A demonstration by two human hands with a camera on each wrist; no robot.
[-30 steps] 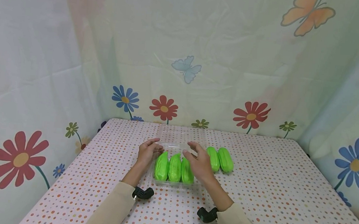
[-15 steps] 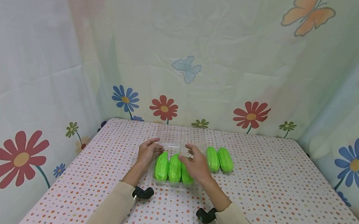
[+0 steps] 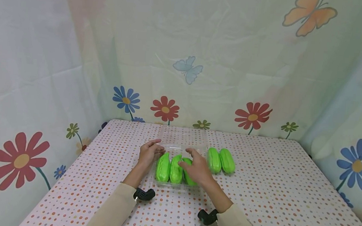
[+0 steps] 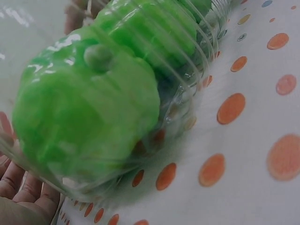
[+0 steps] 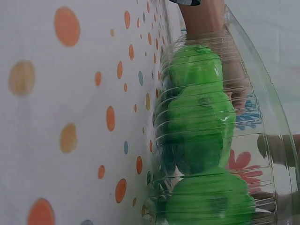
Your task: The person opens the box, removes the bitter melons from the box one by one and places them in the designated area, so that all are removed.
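Note:
A clear plastic clamshell box (image 3: 175,185) lies mid-table, its lid (image 3: 183,138) standing open at the back. Three green gourds lie side by side in it; the left one (image 3: 162,168) and the middle one (image 3: 175,171) show fully. My left hand (image 3: 152,150) rests against the box's left side with fairly straight fingers (image 4: 23,197), and the nearest gourd (image 4: 89,117) shows through the wall. My right hand (image 3: 193,162) lies over the third gourd (image 3: 187,162), fingers loosely bent on it. The right wrist view shows the gourds (image 5: 199,122) through the ribbed wall (image 5: 262,117).
Two more green gourds (image 3: 214,160) (image 3: 227,160) lie on the dotted tablecloth (image 3: 274,184) just right of the box. Flowered curtains close off the back and both sides. Black wrist cameras (image 3: 144,194) (image 3: 207,216) sit on both sleeves.
My right hand has moved left and down from above the box's right edge onto the third gourd, whose far end now leans left. The left hand has stayed put.

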